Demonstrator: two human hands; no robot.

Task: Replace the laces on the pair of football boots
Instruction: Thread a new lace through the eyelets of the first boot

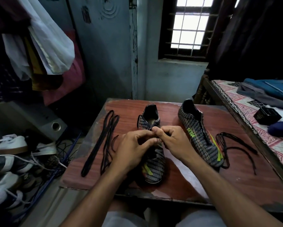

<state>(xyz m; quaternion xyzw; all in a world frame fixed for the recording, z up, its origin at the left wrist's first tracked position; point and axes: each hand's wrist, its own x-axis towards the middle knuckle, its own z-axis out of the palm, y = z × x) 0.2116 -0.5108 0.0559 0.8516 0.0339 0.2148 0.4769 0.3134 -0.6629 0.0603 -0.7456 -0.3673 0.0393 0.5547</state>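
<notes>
Head view: we have the near boot [153, 163] at the middle of the wooden board [194, 181], toe toward us, and both our hands meet over its lacing area. The left hand [134, 149] has its fingers curled with thumb and forefinger pinched together; the right hand [171, 141] is curled the same way, fingertips against the left's. We judge they are pinching a lace at the upper eyelets, but the lace itself is hidden under the fingers, so we cannot tell whether it is going in or coming out.

The second boot [201, 135] lies to the right with no lace visible in its eyelets. Just beside it is a loose black lace [232, 149] in an untidy heap. On the left of the board, well apart, a folded pair of dark laces [103, 145] lies straight.

Estimate: early to midway; neither boot shows finished lacing.
</notes>
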